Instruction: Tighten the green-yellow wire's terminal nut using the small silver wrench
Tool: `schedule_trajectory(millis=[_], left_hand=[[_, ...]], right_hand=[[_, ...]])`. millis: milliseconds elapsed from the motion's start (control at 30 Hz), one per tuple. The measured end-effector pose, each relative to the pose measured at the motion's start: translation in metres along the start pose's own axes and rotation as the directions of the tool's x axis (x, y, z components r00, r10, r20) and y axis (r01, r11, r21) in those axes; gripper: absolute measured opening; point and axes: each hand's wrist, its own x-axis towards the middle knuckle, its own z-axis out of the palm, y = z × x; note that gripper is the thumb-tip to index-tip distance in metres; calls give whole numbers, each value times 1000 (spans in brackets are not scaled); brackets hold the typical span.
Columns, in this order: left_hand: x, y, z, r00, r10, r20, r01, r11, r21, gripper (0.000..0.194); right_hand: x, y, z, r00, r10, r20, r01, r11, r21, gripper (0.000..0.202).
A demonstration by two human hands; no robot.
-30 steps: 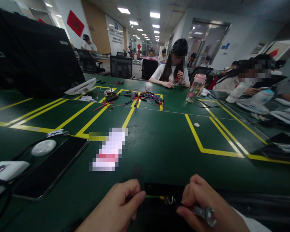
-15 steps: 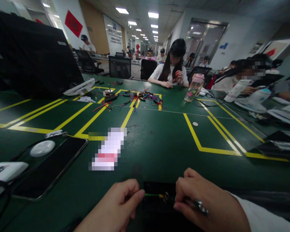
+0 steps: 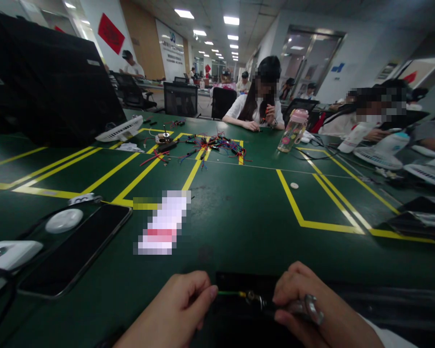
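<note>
Low in the view, my left hand (image 3: 181, 299) pinches a thin green-and-yellow wire (image 3: 231, 293) between thumb and finger. The wire runs level to the right and ends at a small metal ring-like piece (image 3: 251, 296). My right hand (image 3: 304, 295) is closed around a shiny wrench (image 3: 313, 310), whose open jaw sticks out on the right of the fingers. The wrench's other end shows close beside the ring piece; whether they touch I cannot tell. Beneath both hands lies a dark black surface (image 3: 239, 279), its details lost in shadow.
A phone (image 3: 79, 251), a round white object (image 3: 64, 221) and a cable lie left. A blurred-out sheet (image 3: 165, 222) lies ahead, with tangled wires (image 3: 219, 144) beyond. A bottle (image 3: 293, 130) stands far right of centre, near a seated person (image 3: 257, 96). A black screen (image 3: 50, 82) rises left.
My right hand with the wrench has moved a little to the right and turned, showing more of the jaw and the ring piece. My left hand stays almost in place.
</note>
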Motion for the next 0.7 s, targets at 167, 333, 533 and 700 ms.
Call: schedule_trajectory(millis=[167,333,533,700], left_hand=[[2,4,-1,1000,-17,14,17,1000,9,38],[3,4,-1,999,-30,17,30,999,15,38],[2,1,-1,1000,-4,12,4,1000,12,39],[3,0,-1,1000,7,15,-7,1000,2,39]], right_hand=[[4,7,8,999,-43,9,43,999,-13,12],[-10,18,10,987,-116,113,112,993,45,9],[-10,16,5,976,-72,205,65,997,40,17],[4,16,2,950,-183,253,171,983,70,17]])
